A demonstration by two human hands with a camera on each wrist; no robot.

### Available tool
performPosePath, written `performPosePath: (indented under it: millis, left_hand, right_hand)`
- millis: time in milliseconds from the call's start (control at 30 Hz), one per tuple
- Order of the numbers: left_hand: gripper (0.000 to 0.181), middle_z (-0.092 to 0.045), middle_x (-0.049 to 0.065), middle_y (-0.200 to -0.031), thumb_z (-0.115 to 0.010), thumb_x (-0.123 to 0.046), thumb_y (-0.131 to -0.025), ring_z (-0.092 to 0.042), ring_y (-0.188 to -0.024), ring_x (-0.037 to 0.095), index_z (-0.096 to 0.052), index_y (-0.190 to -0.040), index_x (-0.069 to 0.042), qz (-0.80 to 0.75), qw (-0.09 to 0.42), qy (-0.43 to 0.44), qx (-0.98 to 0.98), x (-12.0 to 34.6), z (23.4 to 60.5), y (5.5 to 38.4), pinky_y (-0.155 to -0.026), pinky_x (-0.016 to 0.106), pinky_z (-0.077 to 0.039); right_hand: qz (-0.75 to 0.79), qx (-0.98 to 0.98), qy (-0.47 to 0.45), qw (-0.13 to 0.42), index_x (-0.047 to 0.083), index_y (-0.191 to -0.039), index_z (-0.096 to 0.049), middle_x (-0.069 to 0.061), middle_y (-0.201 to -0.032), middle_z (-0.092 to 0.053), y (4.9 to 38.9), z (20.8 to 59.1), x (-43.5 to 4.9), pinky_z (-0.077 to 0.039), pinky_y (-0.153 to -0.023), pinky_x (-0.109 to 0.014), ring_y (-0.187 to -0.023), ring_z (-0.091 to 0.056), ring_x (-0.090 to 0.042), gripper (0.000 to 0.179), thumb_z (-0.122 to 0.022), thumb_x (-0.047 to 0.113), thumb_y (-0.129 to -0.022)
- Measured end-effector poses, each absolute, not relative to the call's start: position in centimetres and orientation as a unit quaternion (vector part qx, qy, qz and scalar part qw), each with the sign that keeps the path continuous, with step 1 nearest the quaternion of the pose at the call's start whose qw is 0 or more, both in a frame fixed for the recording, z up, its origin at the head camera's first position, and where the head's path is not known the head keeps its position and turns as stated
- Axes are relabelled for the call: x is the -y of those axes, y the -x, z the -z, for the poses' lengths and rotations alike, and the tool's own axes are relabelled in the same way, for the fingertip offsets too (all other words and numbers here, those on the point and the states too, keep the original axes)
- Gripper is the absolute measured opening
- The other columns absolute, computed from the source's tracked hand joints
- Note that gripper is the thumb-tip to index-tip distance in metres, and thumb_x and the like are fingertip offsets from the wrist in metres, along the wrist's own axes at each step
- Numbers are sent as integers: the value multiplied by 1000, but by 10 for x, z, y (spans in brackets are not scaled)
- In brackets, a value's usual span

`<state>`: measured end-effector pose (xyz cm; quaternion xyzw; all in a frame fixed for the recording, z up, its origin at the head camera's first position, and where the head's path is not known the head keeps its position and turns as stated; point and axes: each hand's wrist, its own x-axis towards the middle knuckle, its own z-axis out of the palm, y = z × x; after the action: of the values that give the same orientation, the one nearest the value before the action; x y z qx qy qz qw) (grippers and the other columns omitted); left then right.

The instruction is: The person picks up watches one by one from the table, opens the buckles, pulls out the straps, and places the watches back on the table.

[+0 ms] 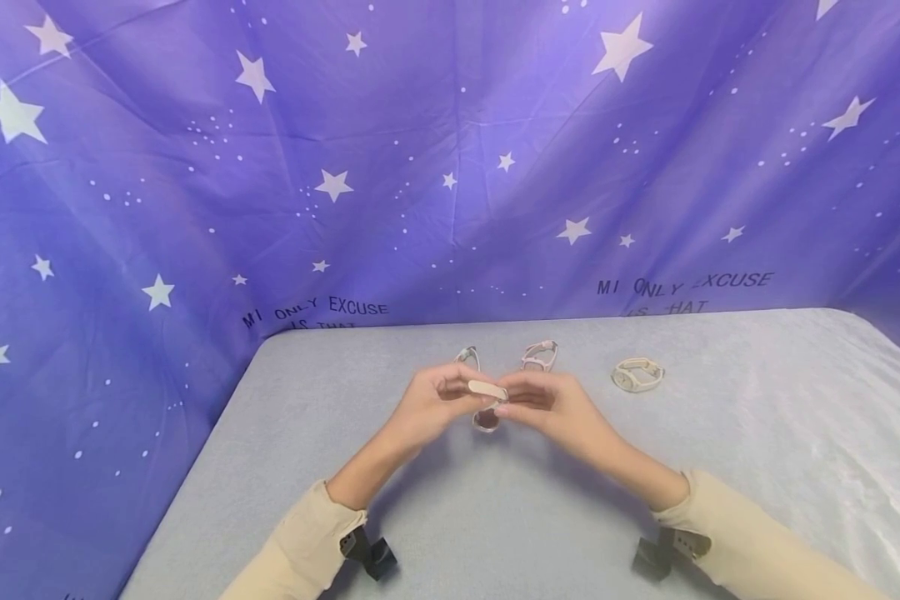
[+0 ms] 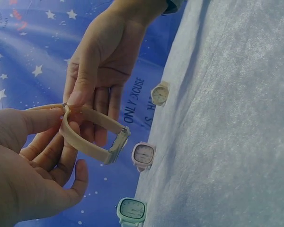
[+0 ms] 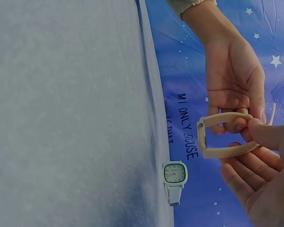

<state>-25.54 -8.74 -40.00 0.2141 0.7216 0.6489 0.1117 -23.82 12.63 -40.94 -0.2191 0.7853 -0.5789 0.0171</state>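
Observation:
A wristwatch with a beige strap [image 2: 85, 144] is held up between both hands, its strap looped and the two ends meeting at the fingertips. The left hand [image 1: 431, 404] pinches one strap end between thumb and fingers. From the other side, the right hand [image 1: 558, 404] pinches the strap near the same joint. The watch case [image 1: 486, 419] hangs below the fingers in the head view. In the right wrist view a loose strap tip [image 3: 273, 113] sticks out past the thumbs. Whether the buckle is fastened cannot be made out.
Behind the hands lie a pale green watch [image 2: 131, 210] and a pink watch [image 2: 143, 155]. Another cream watch [image 1: 637, 375] lies farther right. All rest on a grey cloth-covered table [image 1: 495, 533]. A purple star-patterned curtain [image 1: 450, 100] hangs along its back edge.

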Motion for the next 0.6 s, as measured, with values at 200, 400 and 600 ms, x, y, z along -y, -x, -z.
performPosePath:
  millis: [200, 400, 600]
  left_hand:
    - [24, -75, 19, -111, -72, -2, -89, -73, -94, 15, -69, -112, 4, -650, 121, -224, -716, 88, 401, 255, -98, 38, -58]
    - [24, -75, 17, -111, -72, -2, -89, -73, -95, 14, -70, -113, 2, -642, 115, -219, -726, 90, 399, 257, -98, 38, -57]
    - [25, -76, 14, -110, -72, -4, -89, -72, -97, 14, -71, -113, 0, -636, 113, -215, -732, 93, 398, 259, -100, 39, -54]
  right_hand:
    - [576, -790, 210, -1, -2, -114, -71, -18, -112, -75, 239, 410, -126, -59, -90, -23, -98, -75, -15, 28, -76, 1, -86]
    - [574, -794, 201, -1, -2, -110, -71, -18, -110, -75, 240, 410, -128, -59, -90, -23, -97, -75, -19, 23, -74, 0, -87]
    - [563, -804, 190, -13, 1, -107, -73, -14, -107, -76, 241, 409, -130, -60, -88, -23, -95, -75, -18, 21, -76, 3, -87]
